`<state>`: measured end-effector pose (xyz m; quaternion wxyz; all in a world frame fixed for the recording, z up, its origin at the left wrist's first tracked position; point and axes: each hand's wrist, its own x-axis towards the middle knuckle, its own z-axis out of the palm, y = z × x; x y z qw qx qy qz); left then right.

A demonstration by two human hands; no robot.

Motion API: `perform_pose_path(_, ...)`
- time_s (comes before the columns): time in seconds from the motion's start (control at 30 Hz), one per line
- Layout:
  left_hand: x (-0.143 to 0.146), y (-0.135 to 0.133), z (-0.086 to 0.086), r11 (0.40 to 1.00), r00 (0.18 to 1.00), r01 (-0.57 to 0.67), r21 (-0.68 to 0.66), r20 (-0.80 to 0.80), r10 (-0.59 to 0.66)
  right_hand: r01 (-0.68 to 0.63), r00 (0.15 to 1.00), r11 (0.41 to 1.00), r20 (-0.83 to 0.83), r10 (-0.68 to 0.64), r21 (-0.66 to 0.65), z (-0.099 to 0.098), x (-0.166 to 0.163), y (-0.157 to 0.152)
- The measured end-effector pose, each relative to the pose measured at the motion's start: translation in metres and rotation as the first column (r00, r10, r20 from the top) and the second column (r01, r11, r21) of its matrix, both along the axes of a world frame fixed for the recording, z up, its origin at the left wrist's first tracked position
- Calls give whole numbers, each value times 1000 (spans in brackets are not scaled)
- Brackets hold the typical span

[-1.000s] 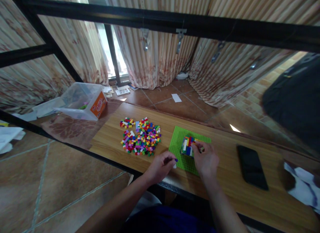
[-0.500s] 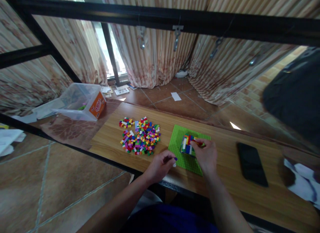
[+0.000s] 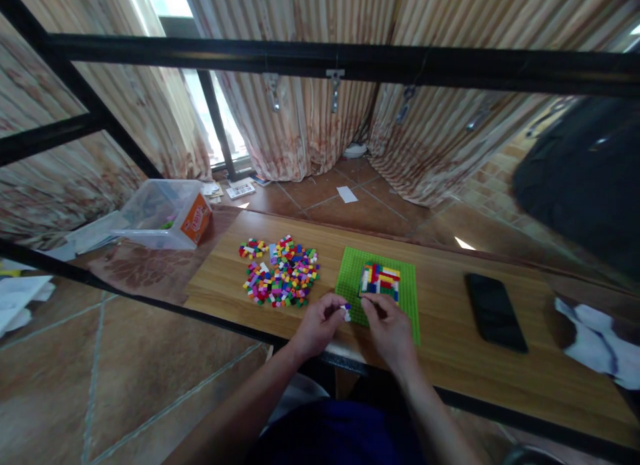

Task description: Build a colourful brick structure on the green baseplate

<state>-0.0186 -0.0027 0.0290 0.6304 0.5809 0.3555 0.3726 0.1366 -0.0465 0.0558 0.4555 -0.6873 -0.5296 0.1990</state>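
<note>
My left hand [image 3: 319, 324] is closed, pinching small toy bricks [image 3: 346, 310], a purple and a white one, at its fingertips. It hovers by the near left edge of the green baseplate [image 3: 409, 298]. On that plate stands a block of joined bricks [image 3: 381, 278] in red, white, yellow, blue and green. My right hand [image 3: 390, 325] is over the plate's near part, just in front of the brick block. Its thumb and forefinger are close together, and whether anything sits between them is too small to make out.
A heap of loose coloured bricks [image 3: 283, 275] lies left of the plate on the wooden table [image 3: 215, 285]. To the right are a black phone [image 3: 495, 312] and crumpled white paper [image 3: 597, 342]. A clear plastic box [image 3: 165, 215] stands at the far left. A black bar [image 3: 300, 57] crosses above.
My right hand has drawn back from the top of the brick block toward me and toward my left hand, uncovering the block. My left hand still holds the small bricks. The view has shifted slightly.
</note>
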Motion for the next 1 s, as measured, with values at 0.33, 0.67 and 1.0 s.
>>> perform_pose_path(0.33, 0, -2, -1, 1000, 997, -27, 2, 66, 27, -5, 1000, 998, -13, 5, -58, -7, -31, -7)
perform_pose_path(0.67, 5, -4, -6, 998, 999, -53, -17, -4, 53, 114, 946, 983, 288, -151, 143, -11, 1, -5)
perform_pose_path(1.0, 2, -2, -8, 999, 998, -12, 38, -66, 14, 51, 827, 991, 551, -110, 121, -12, 44, 23)
